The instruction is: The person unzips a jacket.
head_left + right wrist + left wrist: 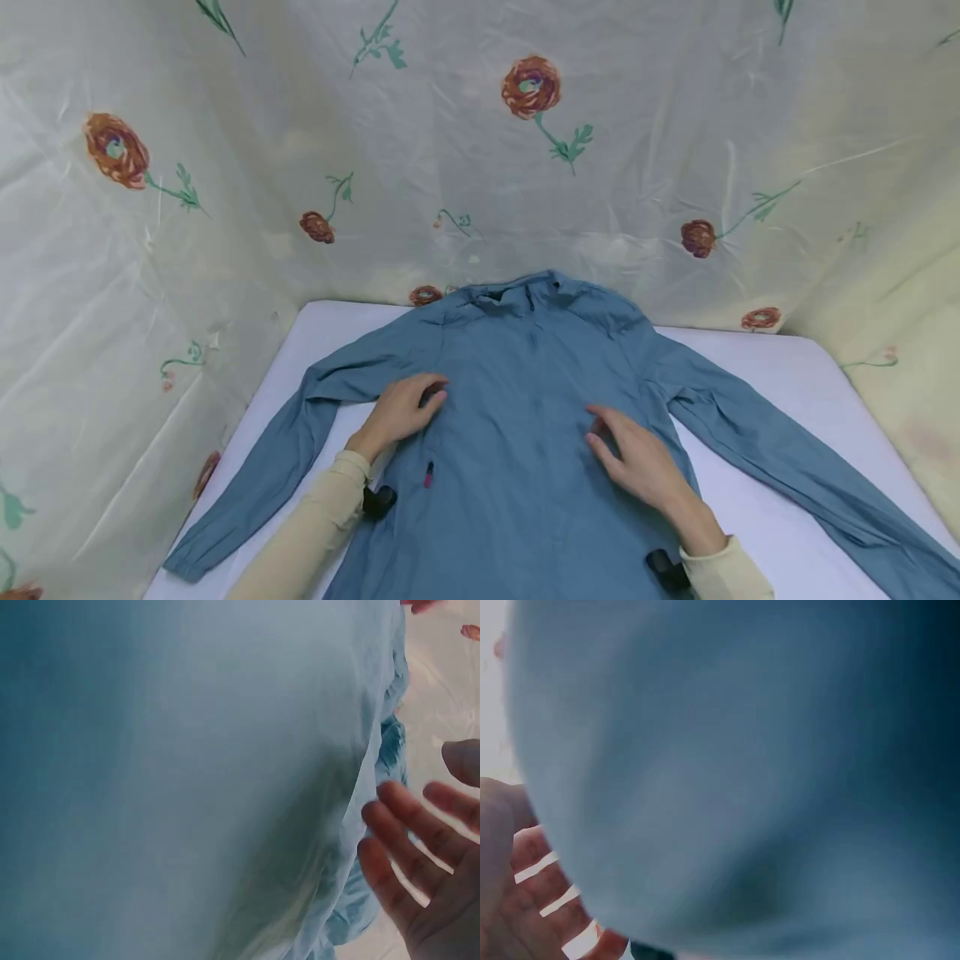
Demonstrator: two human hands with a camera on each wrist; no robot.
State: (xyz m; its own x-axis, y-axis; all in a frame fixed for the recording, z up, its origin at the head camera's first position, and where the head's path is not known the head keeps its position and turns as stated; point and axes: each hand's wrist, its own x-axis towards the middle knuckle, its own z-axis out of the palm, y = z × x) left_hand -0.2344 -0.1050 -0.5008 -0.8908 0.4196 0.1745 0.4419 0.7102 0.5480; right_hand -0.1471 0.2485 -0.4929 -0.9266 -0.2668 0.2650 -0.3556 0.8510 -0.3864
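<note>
A blue zip jacket (495,433) lies spread out, its collar at the far side and its sleeves reaching out to both sides. Over its left part is my left hand (407,406), fingers loosely bent with nothing between them. My right hand (636,457) is over the right part of the front, thumb and fingers apart and holding nothing. In the left wrist view, blue fabric (705,750) fills most of the picture beside the spread fingers. The right wrist view shows the relaxed fingers (405,855) next to the jacket's cloth (187,765).
Beneath the jacket is a white table (750,367). A pale curtain (450,125) printed with flowers hangs behind it and along both sides. Small black devices (379,502) sit at both wrists. A red zip pull (428,477) shows on the jacket's left side.
</note>
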